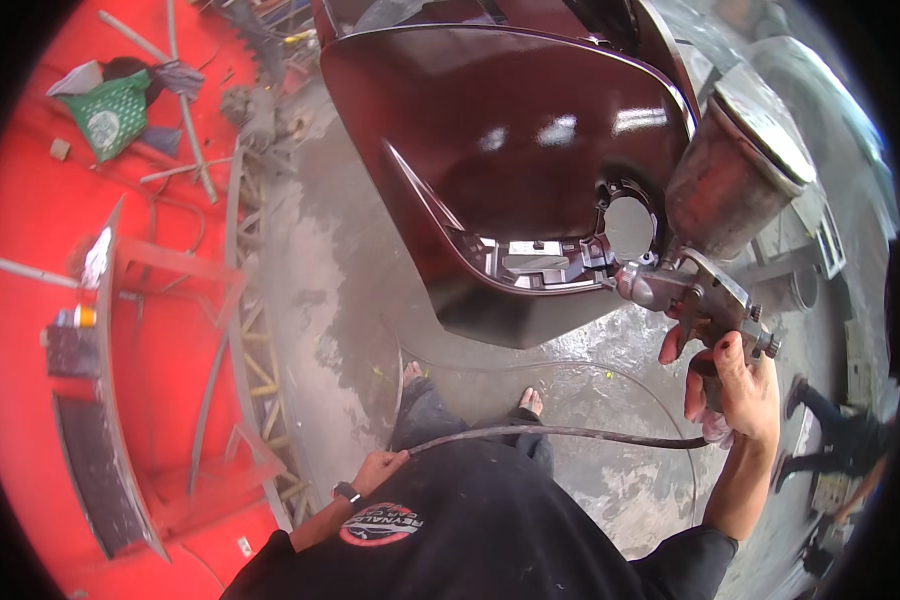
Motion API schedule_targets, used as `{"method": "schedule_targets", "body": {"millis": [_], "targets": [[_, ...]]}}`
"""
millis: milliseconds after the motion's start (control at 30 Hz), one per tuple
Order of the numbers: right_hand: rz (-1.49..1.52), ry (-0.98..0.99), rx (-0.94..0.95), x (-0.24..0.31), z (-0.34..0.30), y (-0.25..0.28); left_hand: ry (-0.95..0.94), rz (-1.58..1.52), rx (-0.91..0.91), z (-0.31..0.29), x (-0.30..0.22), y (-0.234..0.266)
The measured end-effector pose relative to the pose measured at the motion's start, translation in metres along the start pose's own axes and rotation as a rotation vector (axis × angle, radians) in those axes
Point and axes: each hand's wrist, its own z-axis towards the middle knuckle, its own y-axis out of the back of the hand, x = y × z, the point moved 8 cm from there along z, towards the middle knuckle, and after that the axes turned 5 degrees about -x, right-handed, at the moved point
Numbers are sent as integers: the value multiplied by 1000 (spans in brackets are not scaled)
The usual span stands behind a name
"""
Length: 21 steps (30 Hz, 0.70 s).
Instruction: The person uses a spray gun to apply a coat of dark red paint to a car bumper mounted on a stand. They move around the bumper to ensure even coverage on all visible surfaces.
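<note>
My right hand [735, 385] is wrapped round the handle of a metal spray gun [705, 295], held up at the right. A stained metal paint cup [730, 180] sits on top of the gun, tilted. The gun's nozzle end lies in front of a glossy dark red car bumper [510, 120], close to its round opening; whether they touch I cannot tell. From the gun's handle a black hose [560, 431] runs left across my body. My left hand [380, 468] is closed round that hose near my waist.
A red surface [30, 220] at the left bears a green bag [110, 115], metal poles and a frame. Along its edge runs a lattice truss [260, 370]. More hose loops over the wet grey floor [340, 300] by my bare feet. Another person [840, 430] is at the far right, near plastic sheeting.
</note>
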Motion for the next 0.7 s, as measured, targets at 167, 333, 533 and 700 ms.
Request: {"method": "schedule_targets", "body": {"millis": [167,333,533,700], "targets": [[-168,22,101,18,19,35,76,-165,-56,-42,-40,-70],[-166,97,171,26,44,44,92,-221,-63,-72,-96,-70],[-257,86,165,28,63,39,75,-269,-43,-94,-117,-89],[-264,-12,247,21,63,36,71,-302,-27,-101,-111,-97]]}}
